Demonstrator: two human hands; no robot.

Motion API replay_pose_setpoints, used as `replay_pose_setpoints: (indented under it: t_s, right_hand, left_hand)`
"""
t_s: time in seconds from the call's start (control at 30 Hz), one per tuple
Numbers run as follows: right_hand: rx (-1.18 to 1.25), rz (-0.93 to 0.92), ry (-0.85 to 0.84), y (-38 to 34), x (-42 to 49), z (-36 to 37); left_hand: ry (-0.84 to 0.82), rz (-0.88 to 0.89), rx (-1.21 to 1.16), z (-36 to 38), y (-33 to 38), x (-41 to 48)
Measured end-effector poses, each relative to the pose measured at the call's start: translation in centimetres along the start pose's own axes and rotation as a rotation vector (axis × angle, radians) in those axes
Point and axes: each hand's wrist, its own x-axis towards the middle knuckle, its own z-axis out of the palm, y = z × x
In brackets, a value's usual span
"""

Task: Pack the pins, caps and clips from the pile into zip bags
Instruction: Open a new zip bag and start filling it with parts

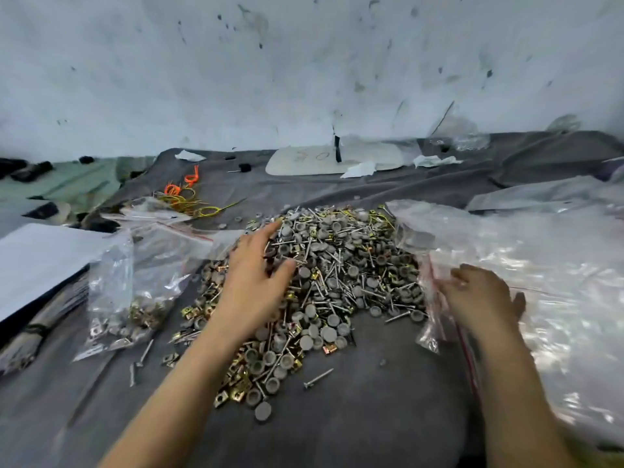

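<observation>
Lying under L hand (256,282): pile (354,265).

Bare grey cloth (371,400) near, pile (337,275) hemmed by filled bags (125,298), empty bags (540,282)

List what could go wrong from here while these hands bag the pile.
1. The left hand lies spread on the pile. A sweep could scatter parts, and a stray pin already lies loose on the grey cloth.
2. The right hand holds the empty zip bag at its red-striped mouth, so the thin film might sag and spill parts.
3. The pins' ends may pierce the filled bag at the left.
</observation>
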Motion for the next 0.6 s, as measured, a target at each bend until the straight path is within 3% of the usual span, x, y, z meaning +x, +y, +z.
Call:
replay_pose_setpoints:
  t_s: [0.07,0.17,0.27,0.37,0.6]
  right_hand:
    - [0.126,-0.017,0.125,-0.2,-0.5,-0.2]
    - [0.388,-0.162,0.467,-0.5,-1.4,-1.0]
    - [0.675,-0.296,0.678,-1.2,-2.1,-3.2]
    - [0.943,-0.337,0.508,-2.2,-2.9,-5.9]
    - [0.943,-0.438,0.107,-6.2,-5.9,-7.2]
  left_hand:
    - [-0.092,0.117,-0.016,2.1,1.7,0.2]
    - [-0.188,0.174,-0.08,3.8,2.9,0.9]
    - [-0.166,0.164,-0.226,4.7,2.6,0.7]
    - [-0.175,0.124,-0.299,5.0,1.5,-0.1]
    - [-0.32,0.009,-0.856,5.1,3.6,-1.2]
